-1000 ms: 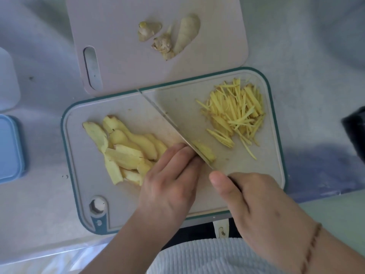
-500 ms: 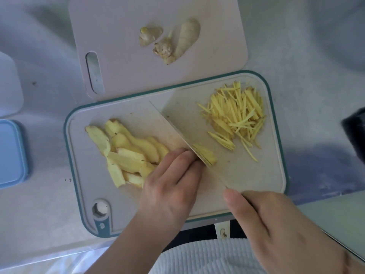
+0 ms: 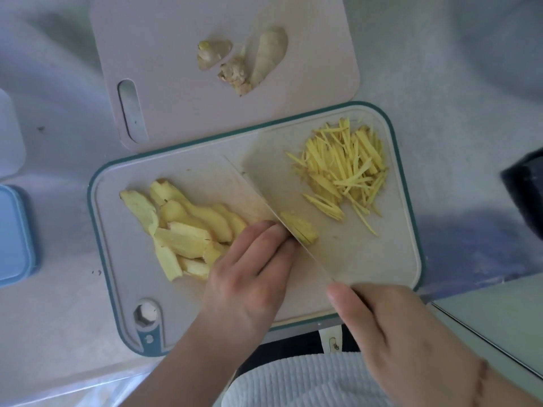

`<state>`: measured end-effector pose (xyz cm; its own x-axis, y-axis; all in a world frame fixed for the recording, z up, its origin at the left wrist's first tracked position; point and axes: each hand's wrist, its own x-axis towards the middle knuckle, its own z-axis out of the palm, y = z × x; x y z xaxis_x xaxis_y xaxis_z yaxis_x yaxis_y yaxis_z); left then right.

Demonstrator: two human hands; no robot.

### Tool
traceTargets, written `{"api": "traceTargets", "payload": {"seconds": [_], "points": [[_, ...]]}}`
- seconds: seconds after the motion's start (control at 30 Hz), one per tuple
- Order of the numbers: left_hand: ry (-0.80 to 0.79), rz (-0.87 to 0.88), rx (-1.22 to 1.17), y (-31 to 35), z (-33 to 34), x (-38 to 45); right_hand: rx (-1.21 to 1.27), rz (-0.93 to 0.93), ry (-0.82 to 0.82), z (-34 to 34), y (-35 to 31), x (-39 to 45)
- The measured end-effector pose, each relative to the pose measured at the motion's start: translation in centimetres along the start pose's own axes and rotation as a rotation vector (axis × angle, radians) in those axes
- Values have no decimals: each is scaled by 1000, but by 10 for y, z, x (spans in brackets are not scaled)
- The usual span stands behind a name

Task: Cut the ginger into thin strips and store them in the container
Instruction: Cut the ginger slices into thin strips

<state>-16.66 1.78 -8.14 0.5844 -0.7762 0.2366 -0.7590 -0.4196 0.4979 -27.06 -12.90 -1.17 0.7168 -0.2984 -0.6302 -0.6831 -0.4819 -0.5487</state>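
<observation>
On the teal-rimmed cutting board (image 3: 367, 259) lie several peeled ginger slices (image 3: 182, 227) at the left and a heap of thin ginger strips (image 3: 343, 168) at the right. Between them sits a small stack of slices (image 3: 299, 227), partly cut into strips. My left hand (image 3: 252, 277) presses its curled fingertips on the hidden end of that stack, right against the blade. My right hand (image 3: 390, 330) grips the handle of a wide knife (image 3: 282, 201), whose edge runs diagonally across the stack. The handle is hidden in my palm.
A pink cutting board (image 3: 176, 54) lies behind, carrying unpeeled ginger scraps (image 3: 246, 63). A blue container (image 3: 14, 236) sits at the left edge, with a pale lid (image 3: 8, 136) above it. A dark object (image 3: 526, 195) shows at the right edge.
The knife has worked back and forth on the stack, with my right hand drawing back toward me and then forward again. My left hand stays on the slices.
</observation>
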Motion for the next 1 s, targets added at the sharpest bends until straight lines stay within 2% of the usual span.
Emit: {"api": "traceTargets", "payload": {"seconds": [0.13,0.23,0.33,0.43,0.5,0.6,0.67,0.77,0.87,1.0], "points": [[32,0,-14,0,-1,2,44,-45,-9,-2,-14,19],[15,0,7,1,-3,1,-85,-81,119,-3,-7,-8],[4,12,10,0,-2,-1,8,9,0,-1,-4,-9],[29,32,-22,-1,-2,2,28,-52,-34,4,-8,15],[32,45,-27,0,-4,4,35,-81,-17,3,-13,19],[-11,46,31,-1,-7,3,-2,-10,5,0,-8,-3],[-24,38,52,-3,-8,4,-53,-36,73,1,4,-15],[-32,51,49,-4,-9,7,-17,-35,-14,5,2,1],[-37,40,76,0,-11,7,48,-71,3,3,-5,12],[-39,30,114,2,-12,6,-9,-45,67,5,1,-14]]}}
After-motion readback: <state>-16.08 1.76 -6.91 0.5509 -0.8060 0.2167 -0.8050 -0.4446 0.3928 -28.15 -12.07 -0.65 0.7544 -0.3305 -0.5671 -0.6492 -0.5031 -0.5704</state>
